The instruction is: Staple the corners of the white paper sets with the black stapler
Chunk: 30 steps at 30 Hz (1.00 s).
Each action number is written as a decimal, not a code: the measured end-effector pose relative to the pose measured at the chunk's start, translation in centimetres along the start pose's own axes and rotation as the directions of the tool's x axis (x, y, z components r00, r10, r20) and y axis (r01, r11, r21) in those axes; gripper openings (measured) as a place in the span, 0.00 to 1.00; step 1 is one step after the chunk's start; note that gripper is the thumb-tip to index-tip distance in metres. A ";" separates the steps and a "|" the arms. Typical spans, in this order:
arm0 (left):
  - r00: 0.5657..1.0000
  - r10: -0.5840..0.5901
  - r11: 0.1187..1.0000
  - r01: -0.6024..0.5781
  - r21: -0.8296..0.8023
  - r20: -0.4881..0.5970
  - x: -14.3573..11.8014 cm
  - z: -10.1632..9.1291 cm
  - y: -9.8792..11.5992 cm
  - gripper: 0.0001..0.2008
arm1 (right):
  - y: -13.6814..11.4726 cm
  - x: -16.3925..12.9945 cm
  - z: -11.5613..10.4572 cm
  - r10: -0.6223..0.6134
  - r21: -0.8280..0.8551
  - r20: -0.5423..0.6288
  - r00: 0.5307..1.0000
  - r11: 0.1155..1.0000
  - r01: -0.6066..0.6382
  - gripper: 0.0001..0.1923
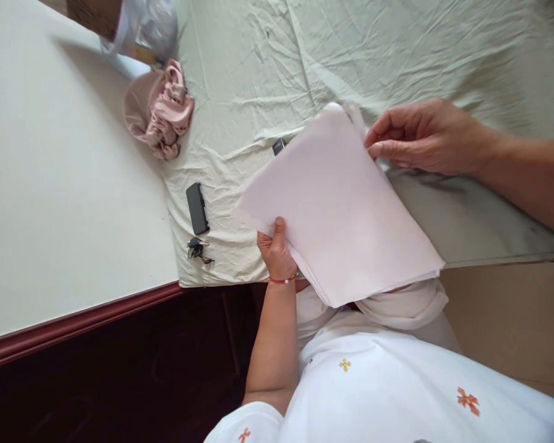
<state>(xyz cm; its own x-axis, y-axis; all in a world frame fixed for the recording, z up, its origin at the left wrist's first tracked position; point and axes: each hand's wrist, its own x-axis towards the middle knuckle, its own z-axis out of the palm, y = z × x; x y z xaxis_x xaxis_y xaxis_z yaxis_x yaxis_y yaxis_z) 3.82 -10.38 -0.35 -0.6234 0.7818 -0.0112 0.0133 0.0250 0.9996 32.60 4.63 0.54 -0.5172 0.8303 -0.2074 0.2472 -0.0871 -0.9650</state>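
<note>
A stack of white paper sheets (339, 209) lies tilted over the near table edge and my lap. My left hand (277, 253) grips its left side, thumb on top and the other fingers hidden underneath. At the upper right edge of the sheets, my right hand (425, 138) has thumb and forefinger pinched together by a lifted paper edge. The sheets look slightly uneven at the far corner, where the paper is blurred.
A cream cloth (231, 123) covers the table. On it lie a black rectangular case (197, 208), a small tangled dark object (197, 249), a small dark gadget (279, 146) partly under the paper, and a crumpled pink cloth (159, 111). A plastic container (141, 31) stands beyond.
</note>
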 end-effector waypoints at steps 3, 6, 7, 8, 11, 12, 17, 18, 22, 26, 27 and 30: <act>0.998 -0.023 0.998 0.019 -0.053 -0.057 0.7 -1.1 0.7 0.26 | 0.1 -0.1 0.1 -0.083 0.097 -0.023 0.996 0.992 0.084 0.36; 0.999 -0.011 0.997 0.008 -0.073 -0.033 1.7 -2.3 2.1 0.23 | 0.0 -0.3 0.1 -0.119 0.171 -0.065 0.991 0.977 0.129 0.42; 1.000 -0.012 0.997 0.011 -0.076 -0.020 2.0 -2.6 2.8 0.23 | 0.0 -0.3 0.2 -0.123 0.202 -0.063 0.990 0.970 0.133 0.45; 1.000 -0.017 0.996 0.016 -0.082 -0.011 2.4 -2.8 3.4 0.23 | -0.1 -0.3 0.1 -0.119 0.243 -0.048 0.992 0.962 0.127 0.47; 1.000 -0.003 0.994 0.005 -0.106 0.026 3.5 -3.0 5.2 0.22 | 0.1 -0.4 0.0 -0.099 0.416 0.082 0.992 0.908 0.056 0.55; 0.999 0.009 0.993 -0.004 -0.116 0.039 3.8 -2.9 5.6 0.22 | 0.1 -0.4 -0.1 -0.100 0.458 0.139 0.985 0.888 0.026 0.57; 0.990 -0.034 0.982 0.058 -0.178 0.133 4.0 -0.9 6.1 0.25 | 0.3 -0.7 -0.2 -0.114 0.382 0.391 0.913 0.923 -0.049 0.57; 0.987 -0.046 0.979 0.075 -0.190 0.156 3.7 -0.3 5.9 0.25 | 0.2 -0.7 -0.2 -0.120 0.353 0.434 0.893 0.934 -0.047 0.54; 0.975 -0.065 0.972 0.109 -0.208 0.211 2.4 1.8 5.1 0.25 | -0.2 -1.0 -0.1 -0.098 0.285 0.408 0.908 0.958 -0.024 0.44; 0.971 -0.054 0.975 0.102 -0.198 0.231 1.7 2.6 4.3 0.24 | -0.3 -1.3 0.0 -0.099 0.282 0.277 0.956 0.959 0.017 0.43; 0.973 -0.048 0.975 0.095 -0.200 0.226 1.7 2.5 4.1 0.23 | -0.2 -1.3 0.1 -0.102 0.296 0.278 0.955 0.955 0.016 0.43; 0.976 -0.071 0.973 0.113 -0.202 0.205 2.0 1.7 3.5 0.21 | -0.2 -1.2 0.4 -0.113 0.351 0.220 0.969 0.936 0.029 0.42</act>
<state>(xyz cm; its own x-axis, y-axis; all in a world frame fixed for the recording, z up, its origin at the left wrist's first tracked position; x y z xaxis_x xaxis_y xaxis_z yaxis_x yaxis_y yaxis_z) 3.95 -7.72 3.05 -0.4492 0.8891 -0.0875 -0.2152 -0.0127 0.9765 32.81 3.45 0.95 -0.7097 0.6929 -0.1272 -0.0712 -0.2501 -0.9656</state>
